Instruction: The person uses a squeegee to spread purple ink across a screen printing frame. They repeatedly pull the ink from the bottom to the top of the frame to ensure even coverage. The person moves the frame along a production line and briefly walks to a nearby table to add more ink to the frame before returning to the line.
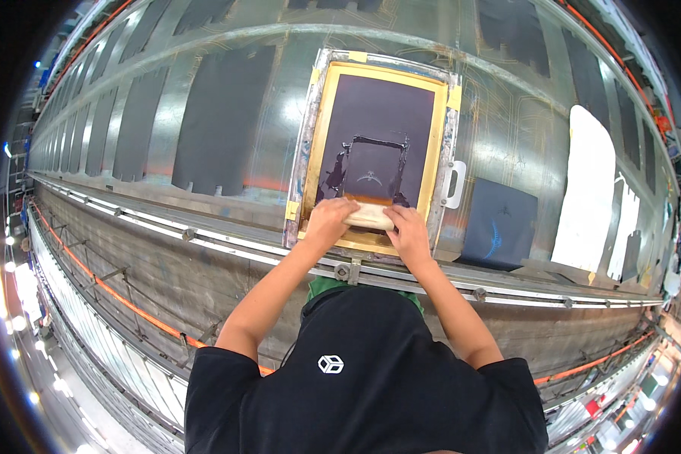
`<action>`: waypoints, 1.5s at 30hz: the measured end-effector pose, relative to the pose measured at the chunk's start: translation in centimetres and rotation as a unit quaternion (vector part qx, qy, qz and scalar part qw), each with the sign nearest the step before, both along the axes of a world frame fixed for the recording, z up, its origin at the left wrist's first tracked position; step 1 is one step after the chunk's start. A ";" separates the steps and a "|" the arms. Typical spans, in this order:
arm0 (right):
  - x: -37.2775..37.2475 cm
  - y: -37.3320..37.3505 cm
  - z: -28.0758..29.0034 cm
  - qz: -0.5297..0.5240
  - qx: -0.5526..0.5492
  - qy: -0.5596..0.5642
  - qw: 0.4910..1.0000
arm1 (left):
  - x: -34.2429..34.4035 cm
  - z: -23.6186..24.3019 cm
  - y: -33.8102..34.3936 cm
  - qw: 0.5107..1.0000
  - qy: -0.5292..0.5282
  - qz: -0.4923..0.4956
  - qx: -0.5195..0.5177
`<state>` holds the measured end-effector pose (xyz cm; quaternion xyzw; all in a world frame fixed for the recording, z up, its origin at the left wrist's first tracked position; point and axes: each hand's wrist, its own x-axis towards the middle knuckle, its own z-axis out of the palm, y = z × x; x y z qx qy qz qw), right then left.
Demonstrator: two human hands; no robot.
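Both my hands grip a squeegee with a pale wooden handle (372, 216). My left hand (329, 223) is closed on its left end and my right hand (409, 233) on its right end. The brown blade touches the dark mesh at the near end of a screen printing frame (300, 170), whose inner border is lined with yellow tape. Black ink (334, 175) lies in smeared ridges around a rectangle on the mesh, just beyond the squeegee. A small curved design (370, 178) shows inside that rectangle. The blade's lower edge is partly hidden by the handle.
The frame lies on a long metal table (280, 98) with a rail (250, 256) along its near edge. Dark fabric pieces (223, 113) lie in rows to the left. Right of the frame are a white handle (453, 185), a dark piece with a blue mark (499, 223) and a white sheet (586, 189).
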<state>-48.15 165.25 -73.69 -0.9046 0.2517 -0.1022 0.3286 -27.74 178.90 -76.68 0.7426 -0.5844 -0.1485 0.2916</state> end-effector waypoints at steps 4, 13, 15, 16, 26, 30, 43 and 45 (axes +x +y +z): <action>-1.9 -5.2 -0.9 -0.045 0.204 -0.088 0.974 | -0.8 3.4 -0.1 0.998 -0.063 0.009 0.013; -1.1 -16.3 -7.1 -0.375 0.189 -0.131 0.898 | -0.4 1.8 0.4 0.998 -0.055 -0.004 -0.010; -0.9 -16.7 -6.8 -0.383 0.188 -0.154 0.891 | -0.3 1.9 1.0 0.999 -0.040 -0.001 -0.024; -0.7 -16.6 -6.3 -0.381 0.189 -0.170 0.889 | -0.4 2.1 1.4 0.999 -0.030 0.002 -0.033; 11.2 -10.3 -3.0 -0.375 0.081 -0.175 0.907 | 10.7 2.1 9.6 0.996 -0.003 0.012 -0.093; 22.1 -2.2 -5.3 -0.381 0.122 -0.190 0.897 | 21.2 1.7 15.9 0.998 0.012 -0.005 -0.054; 38.3 9.4 -5.8 -0.398 0.073 -0.146 0.903 | 38.4 1.8 23.9 0.998 0.059 0.022 0.018; 38.7 9.6 -5.4 -0.405 0.071 -0.126 0.903 | 39.4 2.7 22.6 0.990 0.104 0.028 0.086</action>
